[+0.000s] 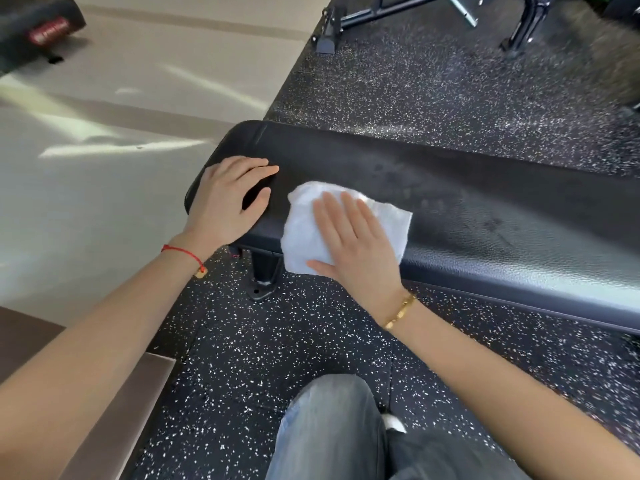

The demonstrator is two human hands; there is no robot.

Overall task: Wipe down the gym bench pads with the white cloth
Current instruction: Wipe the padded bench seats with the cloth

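Head view: the white cloth (346, 223) lies on the black bench pad (485, 216) near its end at frame centre, draping over the near edge. Dull smudges show on the pad to the right, so most of its length seems left to wipe. The right hand (356, 240) lies flat on the cloth, fingers spread, pressing it down. The left hand (228, 199) rests open on the pad's end, fingers loosely together, bracing.

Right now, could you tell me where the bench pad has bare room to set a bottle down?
The bench pad is bare right of the white cloth. The end is crowded: left hand and right hand pressing the cloth.
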